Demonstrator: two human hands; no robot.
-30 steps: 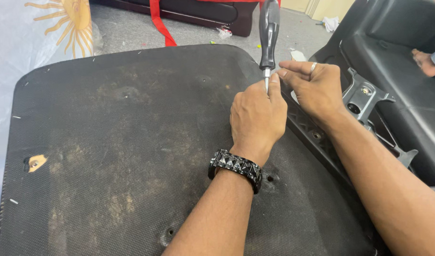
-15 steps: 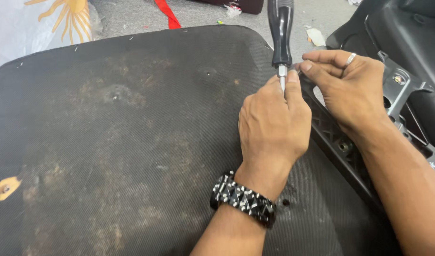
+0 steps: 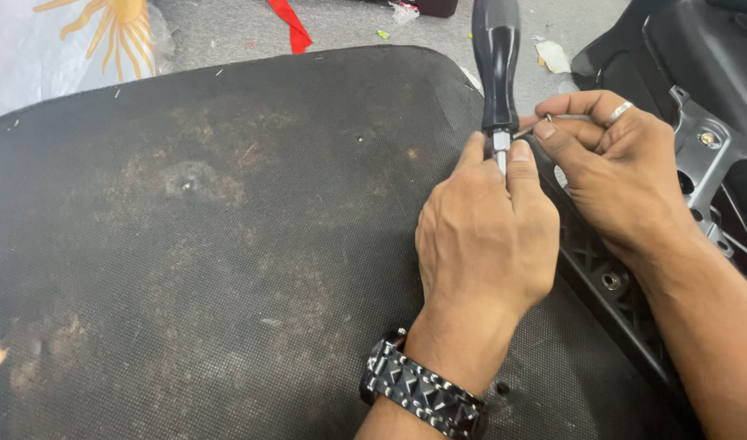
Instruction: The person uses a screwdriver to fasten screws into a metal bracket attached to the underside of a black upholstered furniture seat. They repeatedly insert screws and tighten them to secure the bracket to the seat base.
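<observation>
Black and glossy, the rounded plastic handle of an upright screwdriver (image 3: 496,61) rises from the far middle of the scene, with its short metal shank just showing below the handle. The person's left hand (image 3: 486,236) wraps around that shank low down, thumb and forefinger pinched together on the metal right under the handle, the other fingers curled in; the tip of the tool is hidden behind this hand. On the left wrist sits a black studded leather wristband (image 3: 422,393) with small pyramid-shaped metal studs.

Just to the right, the right hand (image 3: 614,175) rests near the tool, its thumb and forefinger closed on a small thin metal screw (image 3: 535,125) held close beside the shank. A plain silver ring (image 3: 619,112) sits on one finger of this hand.

Both hands work at the right edge of a large dark, coarse-textured fabric-covered panel (image 3: 227,244), stained with brownish patches and marked by a few small holes. Along that edge runs a black ribbed plastic frame (image 3: 610,281) with a round fastener hole. Farther right lies a grey metal bracket (image 3: 707,147) with a bolt. At the far side, on the grey floor (image 3: 349,24), lies a red strap (image 3: 290,18), and at the far left a white cloth with a yellow sun pattern (image 3: 80,37).
</observation>
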